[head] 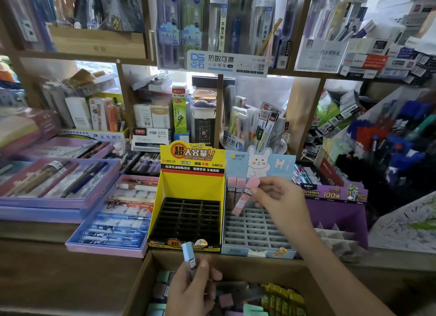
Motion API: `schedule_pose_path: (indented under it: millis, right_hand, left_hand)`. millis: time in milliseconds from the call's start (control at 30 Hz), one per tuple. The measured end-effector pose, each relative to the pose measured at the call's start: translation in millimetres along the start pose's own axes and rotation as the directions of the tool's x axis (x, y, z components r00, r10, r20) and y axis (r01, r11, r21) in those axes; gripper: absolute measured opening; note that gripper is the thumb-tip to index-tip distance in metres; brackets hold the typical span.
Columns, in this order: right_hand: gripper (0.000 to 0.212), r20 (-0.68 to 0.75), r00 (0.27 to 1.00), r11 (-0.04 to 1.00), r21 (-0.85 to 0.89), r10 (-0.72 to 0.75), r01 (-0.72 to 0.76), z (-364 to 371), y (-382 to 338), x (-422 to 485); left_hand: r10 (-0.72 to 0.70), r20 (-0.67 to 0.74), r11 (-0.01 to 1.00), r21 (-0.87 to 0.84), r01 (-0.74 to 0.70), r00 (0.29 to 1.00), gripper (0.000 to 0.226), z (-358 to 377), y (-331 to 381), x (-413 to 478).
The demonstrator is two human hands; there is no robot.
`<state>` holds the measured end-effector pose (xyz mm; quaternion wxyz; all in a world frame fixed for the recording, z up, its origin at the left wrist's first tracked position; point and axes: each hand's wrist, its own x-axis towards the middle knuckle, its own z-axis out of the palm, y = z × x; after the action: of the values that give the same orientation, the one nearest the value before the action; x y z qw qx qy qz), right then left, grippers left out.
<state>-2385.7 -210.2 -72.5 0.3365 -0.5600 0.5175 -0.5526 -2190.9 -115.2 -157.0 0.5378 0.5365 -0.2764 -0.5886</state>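
My right hand (280,197) pinches a flat pink plastic lead case (241,203), tilted, centre-right over the grey slotted tray (254,230). My left hand (191,289) grips a pale blue plastic case (189,256), bottom centre. Best to straighten the pink one, line it up with an empty slot, then push down.

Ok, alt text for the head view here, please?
A right hand pinches a pink case over the grey slotted tray of a rabbit display box; the left hand holds a blue case above a cardboard box of more cases.
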Motion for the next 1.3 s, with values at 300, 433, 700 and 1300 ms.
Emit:
schedule_pose_path:
  millis: [300,433,700,1300]
  right_hand:
    - [0.017,0.05,0.998,0.979,-0.194,-0.049,0.058,2.3,15.1,19.0]
    - [0.012,0.081,0.996,0.965,-0.258,-0.032,0.052,4.3,17.8,21.4]
    - [0.033,0.092,0.996,0.976,-0.216,0.001,0.019,24.7,21.3,25.4]
    - [0.016,0.034,0.999,0.982,-0.189,0.016,-0.009,10.3,18.0,-13.5]
  left_hand:
    - [-0.034,-0.046,0.997,-0.075,0.031,0.998,0.014,-0.3,-4.6,6.0]
    - [-0.037,-0.034,0.997,-0.07,0.034,0.999,0.014,-1.0,-4.2,6.2]
    - [-0.06,-0.035,0.992,-0.111,0.056,0.998,0.013,-0.8,-4.7,7.3]
    - [-0.014,0.012,0.998,-0.055,0.014,1.0,0.031,1.3,13.7,1.2]
